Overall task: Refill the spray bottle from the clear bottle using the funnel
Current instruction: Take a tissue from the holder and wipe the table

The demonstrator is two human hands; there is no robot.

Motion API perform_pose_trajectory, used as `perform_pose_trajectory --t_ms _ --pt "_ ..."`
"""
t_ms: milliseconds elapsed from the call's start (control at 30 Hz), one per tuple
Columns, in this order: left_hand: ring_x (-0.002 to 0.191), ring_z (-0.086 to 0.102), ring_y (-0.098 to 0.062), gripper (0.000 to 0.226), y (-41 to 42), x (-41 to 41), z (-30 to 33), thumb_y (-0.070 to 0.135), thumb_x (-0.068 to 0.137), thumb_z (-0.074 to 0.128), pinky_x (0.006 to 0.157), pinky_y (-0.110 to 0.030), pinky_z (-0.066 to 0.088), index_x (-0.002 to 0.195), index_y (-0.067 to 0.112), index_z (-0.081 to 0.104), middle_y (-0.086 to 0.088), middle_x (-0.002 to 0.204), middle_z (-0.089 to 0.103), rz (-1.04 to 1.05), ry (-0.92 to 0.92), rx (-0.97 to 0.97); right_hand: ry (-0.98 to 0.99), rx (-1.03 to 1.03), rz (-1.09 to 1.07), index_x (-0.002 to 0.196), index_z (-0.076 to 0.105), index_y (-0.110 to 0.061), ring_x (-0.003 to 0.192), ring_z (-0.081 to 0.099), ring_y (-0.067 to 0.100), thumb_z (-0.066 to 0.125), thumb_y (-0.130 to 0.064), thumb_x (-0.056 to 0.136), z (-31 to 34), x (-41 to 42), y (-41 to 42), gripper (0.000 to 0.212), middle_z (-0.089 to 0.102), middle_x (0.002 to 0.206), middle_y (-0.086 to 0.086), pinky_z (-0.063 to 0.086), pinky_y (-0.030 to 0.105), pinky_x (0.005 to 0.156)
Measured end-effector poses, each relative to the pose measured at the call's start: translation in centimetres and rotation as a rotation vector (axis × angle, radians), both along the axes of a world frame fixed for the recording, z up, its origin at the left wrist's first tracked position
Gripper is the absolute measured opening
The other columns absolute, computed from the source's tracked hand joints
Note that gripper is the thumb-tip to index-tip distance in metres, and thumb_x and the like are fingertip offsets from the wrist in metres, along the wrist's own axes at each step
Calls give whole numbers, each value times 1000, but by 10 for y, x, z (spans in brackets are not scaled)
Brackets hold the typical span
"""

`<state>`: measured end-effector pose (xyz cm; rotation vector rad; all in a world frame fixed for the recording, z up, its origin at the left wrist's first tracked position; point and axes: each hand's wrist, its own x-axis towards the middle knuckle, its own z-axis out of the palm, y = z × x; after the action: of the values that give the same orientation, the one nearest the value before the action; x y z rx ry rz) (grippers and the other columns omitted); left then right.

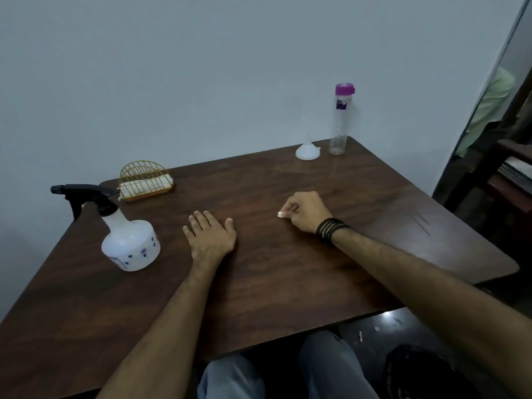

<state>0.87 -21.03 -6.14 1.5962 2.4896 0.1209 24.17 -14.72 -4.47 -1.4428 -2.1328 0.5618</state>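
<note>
The spray bottle (126, 234) stands at the frame's left on the table (288, 269), its black trigger head screwed on. The upturned funnel (308, 149) and capped clear bottle (339, 122) stand upper right. At centre, the left hand (210, 234) lies flat, fingers straight; the right hand (305, 210) pinches a small white piece (280, 215). A wire holder (145, 180) sits upper left.

- Left hand (210, 234): palm down, fingers straight and slightly spread, forearm bare, reaching forward.
- Right hand (305, 211): fingers curled, pinching 1 small white piece (280, 214) at the fingertips.
- Right wrist: dark banded wristband (331, 227); forearm bare, angled inward.
</note>
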Motion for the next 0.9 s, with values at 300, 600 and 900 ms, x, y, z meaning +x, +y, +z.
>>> perform_pose_trajectory --t_ms 300,600,900 --pt "154 -7 -42 79 -16 56 -5 53 103 19 123 -56 -4 159 -1 2 -26 166 -4 -125 -1 25 -96 -28 -368 82 78 -25 68 54 -2 79 -22 85 11 128 -2 5 71 85 -8 50 19 83" --pt "154 -3 -40 67 -34 168 -2 43 106 22 124 -54 -2 160 6 8 -20 168 1 -548 -23 64 2 -153 -92 84 80 -22 72 66 -3 82 -27 81 9 99 -77 6 71 73 -15 48 7 67" --pt "156 2 -30 66 -66 225 5 41 103 37 125 -52 0 160 12 20 -11 169 9 -761 -228 76 1456 -578 -78 87 76 -4 67 71 9 83 -14 71 20 176 -132 20 73 81 5 57 16 62"
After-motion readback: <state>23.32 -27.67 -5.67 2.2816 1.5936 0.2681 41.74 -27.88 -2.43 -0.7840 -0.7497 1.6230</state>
